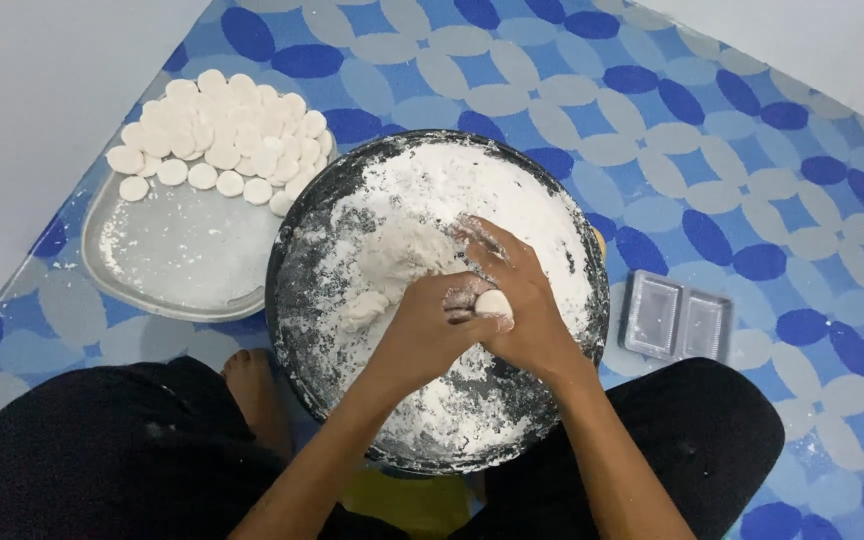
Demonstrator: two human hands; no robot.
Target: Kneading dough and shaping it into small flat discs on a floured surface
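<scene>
Both hands meet over the middle of a wide dark pan dusted with white flour. The left hand is curled, its fingers closed around a small round dough piece that sits at its fingertips, pressed against the right hand. The right hand lies palm-down with fingers spread loosely, their tips touching the larger dough lump in the pan. To the left, on the patterned blue floor mat, a metal tray carries rows of flattened white dough discs. A clear plastic container lies right of the pan.
</scene>
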